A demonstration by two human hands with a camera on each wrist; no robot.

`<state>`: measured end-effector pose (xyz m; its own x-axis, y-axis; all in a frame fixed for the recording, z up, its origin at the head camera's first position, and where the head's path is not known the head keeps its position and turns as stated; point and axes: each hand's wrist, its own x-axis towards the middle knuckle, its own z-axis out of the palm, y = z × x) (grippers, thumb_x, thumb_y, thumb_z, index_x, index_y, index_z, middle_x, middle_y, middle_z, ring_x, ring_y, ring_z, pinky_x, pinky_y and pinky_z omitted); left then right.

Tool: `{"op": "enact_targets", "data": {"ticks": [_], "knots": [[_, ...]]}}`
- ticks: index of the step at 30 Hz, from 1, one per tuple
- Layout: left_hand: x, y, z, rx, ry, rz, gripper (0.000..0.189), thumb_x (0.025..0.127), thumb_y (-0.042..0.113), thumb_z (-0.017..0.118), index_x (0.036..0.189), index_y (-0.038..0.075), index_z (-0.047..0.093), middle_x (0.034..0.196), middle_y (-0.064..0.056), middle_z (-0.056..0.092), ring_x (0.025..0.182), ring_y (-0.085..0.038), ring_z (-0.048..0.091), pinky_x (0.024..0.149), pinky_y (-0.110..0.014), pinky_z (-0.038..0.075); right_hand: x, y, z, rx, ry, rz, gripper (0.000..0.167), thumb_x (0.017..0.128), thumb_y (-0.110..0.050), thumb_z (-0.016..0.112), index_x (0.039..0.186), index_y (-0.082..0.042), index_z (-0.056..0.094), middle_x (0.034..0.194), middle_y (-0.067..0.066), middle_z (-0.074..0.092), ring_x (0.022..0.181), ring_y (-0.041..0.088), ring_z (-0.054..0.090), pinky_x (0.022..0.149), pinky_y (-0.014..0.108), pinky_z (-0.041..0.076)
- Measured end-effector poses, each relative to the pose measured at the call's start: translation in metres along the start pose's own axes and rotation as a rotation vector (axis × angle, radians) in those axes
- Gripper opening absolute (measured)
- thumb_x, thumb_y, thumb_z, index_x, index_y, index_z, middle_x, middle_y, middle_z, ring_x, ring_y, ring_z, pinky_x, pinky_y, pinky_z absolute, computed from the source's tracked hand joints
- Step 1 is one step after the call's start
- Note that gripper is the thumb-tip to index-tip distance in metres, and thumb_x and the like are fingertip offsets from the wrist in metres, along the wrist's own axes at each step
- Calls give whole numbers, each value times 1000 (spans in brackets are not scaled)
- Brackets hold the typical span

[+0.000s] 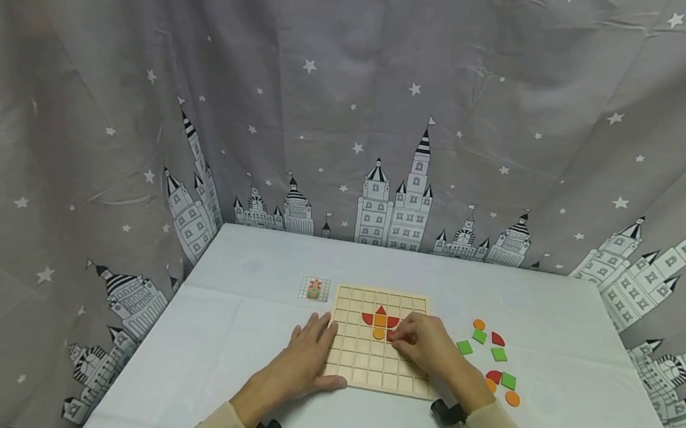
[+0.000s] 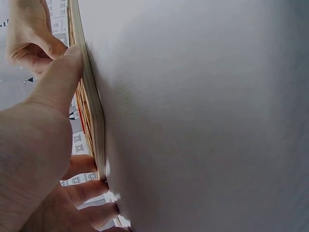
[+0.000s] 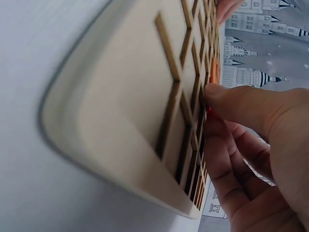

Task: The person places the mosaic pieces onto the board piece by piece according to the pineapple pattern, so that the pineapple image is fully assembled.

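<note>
A wooden grid board (image 1: 364, 366) lies on the white table. On it are a red triangle (image 1: 380, 310), an orange square (image 1: 380, 320), an orange circle (image 1: 378, 333) and red quarter-circles on both sides of the square. My right hand (image 1: 429, 345) pinches a red quarter-circle piece (image 1: 391, 335) between thumb and fingers, beside the orange circle. Only a sliver of that piece (image 3: 209, 109) shows in the right wrist view. My left hand (image 1: 299, 356) rests at the board's left side, fingers extended along the edge, thumb at the near left corner.
A small pattern card (image 1: 313, 288) lies left of the board's far corner. Loose green squares (image 1: 498, 354), orange circles (image 1: 512, 398) and red quarter-circles (image 1: 497, 339) are scattered to the right of the board. A grey curtain (image 1: 330, 101) with castles hangs behind the table.
</note>
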<state>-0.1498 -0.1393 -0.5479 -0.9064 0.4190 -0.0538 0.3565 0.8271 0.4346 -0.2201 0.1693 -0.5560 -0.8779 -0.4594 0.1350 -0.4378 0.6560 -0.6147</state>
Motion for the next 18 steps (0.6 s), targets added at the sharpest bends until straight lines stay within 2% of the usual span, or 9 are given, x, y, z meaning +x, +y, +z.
{"op": "enact_targets", "data": {"ticks": [5,9,14,18], "knots": [[0,0,-1,4,12,4,114,96,59,92,175,-7,41,185,-37,33,174,-63,31,134,-83,35,-1,1,0,-20,-3,-46,5,100,-9,93,103,-13,94,111,-6,81,103,13,75,87,27,66],[-1,-1,0,1,12,2,114,97,58,92,175,-7,41,185,-37,33,174,-63,31,134,-82,35,-4,3,-3,-43,2,-105,7,101,-10,92,107,-11,95,113,-5,82,105,17,77,92,32,67],[-1,0,0,-2,6,5,115,97,59,92,175,-8,41,185,-37,33,174,-62,31,135,-82,35,-12,8,-14,-34,28,-64,8,103,-12,90,109,-15,94,113,-7,82,105,14,76,91,29,64],[-1,1,0,2,10,10,114,97,59,92,175,-8,41,185,-37,33,174,-62,31,135,-82,35,-19,16,-26,-31,98,-23,10,102,-8,90,110,-13,93,111,-4,82,100,12,73,88,29,62]]}}
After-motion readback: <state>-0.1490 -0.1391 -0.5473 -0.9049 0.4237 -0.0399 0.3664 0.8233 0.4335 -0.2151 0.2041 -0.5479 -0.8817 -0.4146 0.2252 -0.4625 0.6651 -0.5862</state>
